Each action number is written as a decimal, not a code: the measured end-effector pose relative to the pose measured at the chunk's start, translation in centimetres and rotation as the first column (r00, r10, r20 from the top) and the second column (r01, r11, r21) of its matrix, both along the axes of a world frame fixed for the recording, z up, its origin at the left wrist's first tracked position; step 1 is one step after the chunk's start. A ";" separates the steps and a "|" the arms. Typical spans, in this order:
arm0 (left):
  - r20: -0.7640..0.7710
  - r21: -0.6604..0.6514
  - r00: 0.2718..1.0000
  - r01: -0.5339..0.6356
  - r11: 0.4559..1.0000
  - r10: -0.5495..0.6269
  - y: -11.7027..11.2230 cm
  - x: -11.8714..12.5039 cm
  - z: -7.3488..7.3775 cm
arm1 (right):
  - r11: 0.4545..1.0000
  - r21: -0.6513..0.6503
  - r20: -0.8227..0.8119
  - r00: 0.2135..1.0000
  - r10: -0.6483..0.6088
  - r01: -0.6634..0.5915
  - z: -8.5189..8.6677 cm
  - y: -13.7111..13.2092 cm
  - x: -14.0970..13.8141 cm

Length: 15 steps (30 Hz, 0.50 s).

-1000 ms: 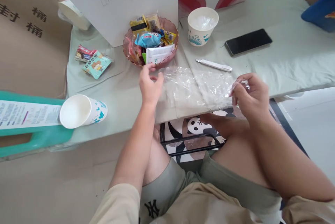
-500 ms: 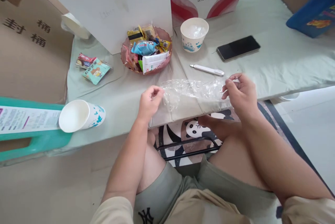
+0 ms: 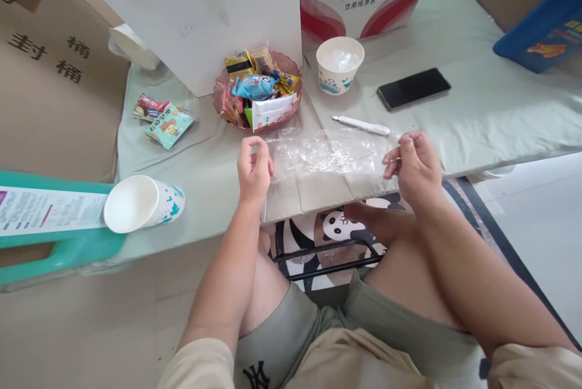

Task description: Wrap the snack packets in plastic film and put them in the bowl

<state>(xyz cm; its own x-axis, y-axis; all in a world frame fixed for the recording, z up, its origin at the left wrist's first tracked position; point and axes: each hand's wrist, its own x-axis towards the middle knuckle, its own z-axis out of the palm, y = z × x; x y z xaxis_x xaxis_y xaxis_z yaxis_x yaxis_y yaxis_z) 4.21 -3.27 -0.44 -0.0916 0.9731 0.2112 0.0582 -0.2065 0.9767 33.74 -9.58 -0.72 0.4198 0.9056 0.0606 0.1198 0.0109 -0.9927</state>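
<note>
A crinkled sheet of clear plastic film (image 3: pixel 327 156) is stretched between my two hands just above the pale green table cover (image 3: pixel 477 116). My left hand (image 3: pixel 253 169) pinches its left end with closed fingers. My right hand (image 3: pixel 413 165) pinches the right end, fingers curled. Just beyond the film lies a white pen-like tool (image 3: pixel 361 125). A pink glass bowl (image 3: pixel 291 113) full of wrapped snacks (image 3: pixel 257 86) stands behind my left hand.
A white paper cup (image 3: pixel 340 65) and a black phone (image 3: pixel 413 88) sit further back. Two snack packets (image 3: pixel 163 119) lie at the left. A paper cup (image 3: pixel 143 203) lies tipped on a green stool (image 3: pixel 63 246). Cardboard boxes (image 3: pixel 54 74) stand behind. A panda mat (image 3: pixel 336 225) lies below.
Both hands have pulled the film out flatter and wider; my left hand shifted slightly left and up, my right hand moved slightly right.
</note>
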 end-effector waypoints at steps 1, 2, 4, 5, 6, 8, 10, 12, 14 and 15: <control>0.021 0.054 1.000 -0.001 0.999 0.000 -0.2 -0.2 0.1 | 1.000 -0.004 -0.021 1.000 0.014 -0.014 0.1 0.1 -0.2; 0.039 0.099 0.999 -0.004 0.995 0.000 -0.4 -0.3 0.2 | 1.000 -0.004 -0.032 0.999 0.025 -0.025 0.2 0.2 -0.4; 0.057 0.151 0.998 -0.011 0.988 0.002 -1.0 -0.4 0.3 | 0.999 0.007 -0.026 0.999 0.036 -0.035 0.5 0.3 -0.7; 0.057 0.154 0.998 -0.018 0.988 0.010 -1.4 -0.4 0.3 | 0.999 0.008 -0.010 0.999 0.041 -0.041 0.6 0.4 -0.9; 0.054 0.146 0.998 -0.022 0.989 0.014 -1.7 -0.3 0.4 | 0.999 0.005 0.010 0.999 0.047 -0.047 0.7 0.4 -1.0; 0.050 0.132 0.998 -0.031 0.991 0.025 -2.2 -0.2 0.5 | 0.998 -0.014 0.051 0.997 0.060 -0.059 0.7 0.4 -1.2; 0.046 0.131 0.998 -0.044 0.990 0.039 -2.5 -0.1 0.6 | 0.998 -0.039 0.080 0.995 0.056 -0.053 0.7 0.3 -1.3; 0.038 0.123 0.998 -0.047 0.991 0.043 -2.6 -0.2 0.9 | 0.998 -0.062 0.102 0.994 0.029 -0.023 0.7 0.3 -1.2; 0.027 0.066 1.000 -0.011 0.998 0.009 -2.5 -0.4 1.1 | 0.997 -0.083 0.121 0.993 -0.001 0.011 0.6 0.4 -1.2; 0.029 0.021 0.999 0.031 0.999 -0.032 -2.4 -0.5 1.3 | 0.996 -0.089 0.127 0.992 -0.014 0.025 0.6 0.4 -1.1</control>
<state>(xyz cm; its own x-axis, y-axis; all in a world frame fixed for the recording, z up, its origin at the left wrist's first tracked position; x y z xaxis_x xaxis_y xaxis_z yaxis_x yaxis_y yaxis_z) 3.67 -5.67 0.84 -0.0676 0.9712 0.2285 0.0224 -0.2275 0.9735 32.62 -9.14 -0.10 0.4314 0.9015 0.0329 0.2438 -0.0814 -0.9664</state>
